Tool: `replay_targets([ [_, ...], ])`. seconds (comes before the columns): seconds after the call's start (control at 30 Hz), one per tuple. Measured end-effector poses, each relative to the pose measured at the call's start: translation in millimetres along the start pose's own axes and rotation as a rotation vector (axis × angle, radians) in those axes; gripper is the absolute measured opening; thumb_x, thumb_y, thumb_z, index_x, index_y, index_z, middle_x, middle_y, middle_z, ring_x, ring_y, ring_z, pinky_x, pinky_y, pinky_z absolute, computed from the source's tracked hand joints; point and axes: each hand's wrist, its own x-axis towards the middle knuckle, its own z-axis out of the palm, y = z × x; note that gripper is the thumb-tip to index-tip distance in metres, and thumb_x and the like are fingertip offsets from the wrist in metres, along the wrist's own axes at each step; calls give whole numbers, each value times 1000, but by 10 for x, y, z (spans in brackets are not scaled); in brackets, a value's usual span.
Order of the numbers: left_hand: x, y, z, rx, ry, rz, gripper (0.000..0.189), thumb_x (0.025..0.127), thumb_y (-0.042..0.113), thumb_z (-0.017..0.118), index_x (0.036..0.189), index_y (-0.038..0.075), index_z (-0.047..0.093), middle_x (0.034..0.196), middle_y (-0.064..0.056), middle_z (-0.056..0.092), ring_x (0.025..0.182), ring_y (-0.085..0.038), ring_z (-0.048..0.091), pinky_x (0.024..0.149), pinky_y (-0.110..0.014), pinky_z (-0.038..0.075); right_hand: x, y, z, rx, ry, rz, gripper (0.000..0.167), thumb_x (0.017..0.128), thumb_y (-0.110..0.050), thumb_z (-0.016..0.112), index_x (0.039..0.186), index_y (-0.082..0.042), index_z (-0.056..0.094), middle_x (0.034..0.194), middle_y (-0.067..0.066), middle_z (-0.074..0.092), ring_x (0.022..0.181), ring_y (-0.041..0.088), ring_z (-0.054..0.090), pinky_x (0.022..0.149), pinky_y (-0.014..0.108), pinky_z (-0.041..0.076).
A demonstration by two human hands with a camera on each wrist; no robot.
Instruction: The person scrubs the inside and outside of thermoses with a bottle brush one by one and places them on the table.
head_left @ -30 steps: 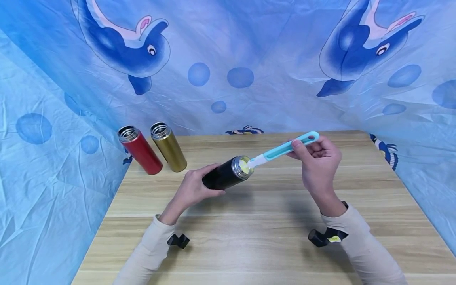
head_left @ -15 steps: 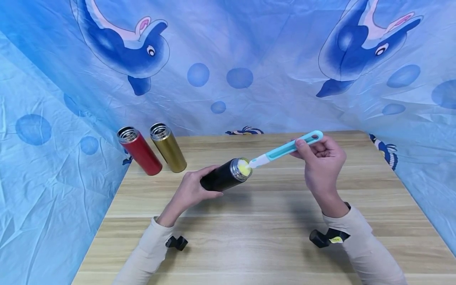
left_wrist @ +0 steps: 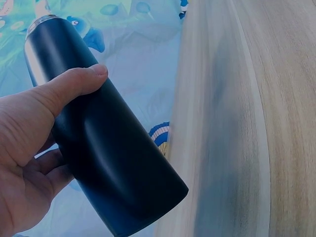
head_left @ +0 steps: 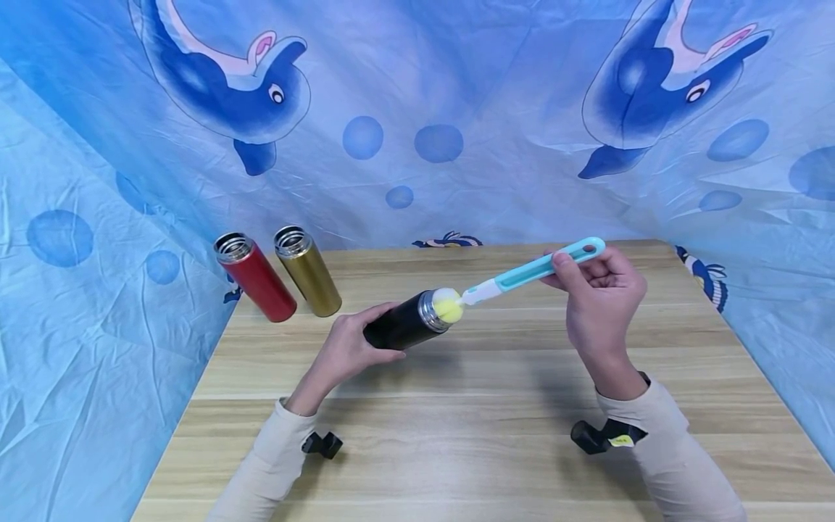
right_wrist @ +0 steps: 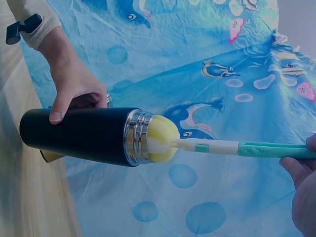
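Observation:
My left hand point(head_left: 352, 344) grips a black thermos bottle point(head_left: 401, 324) round its body, holding it tilted above the table with the mouth toward the right. In the left wrist view the thumb lies across the black thermos bottle point(left_wrist: 113, 143). My right hand point(head_left: 603, 301) pinches the turquoise handle of a bottle brush point(head_left: 522, 273) near its looped end. The brush's yellow and white sponge head point(right_wrist: 164, 138) bulges out of the steel mouth in the right wrist view; its inner part is hidden inside the bottle.
A red thermos bottle point(head_left: 257, 279) and a gold thermos bottle point(head_left: 309, 272) stand without lids at the back left of the wooden table point(head_left: 430, 435). A blue dolphin-print sheet point(head_left: 509, 145) hangs behind and at both sides.
My right hand has moved to the right with the bottle brush, and more of the sponge head shows outside the mouth. The black thermos bottle has shifted slightly left in my left hand.

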Motion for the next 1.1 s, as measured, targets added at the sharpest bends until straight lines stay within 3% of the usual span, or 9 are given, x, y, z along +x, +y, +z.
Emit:
replay_targets([
  [1.1,7,5,-80,-16,3,-13,76,67,30,97,136,19,66,126,-8,72,106,-28,69,91,-50,57,67,-112,-52,67,41,-49,15,84,27,61,98,29,56,86,28,73,77,31,76,64,35,62],
])
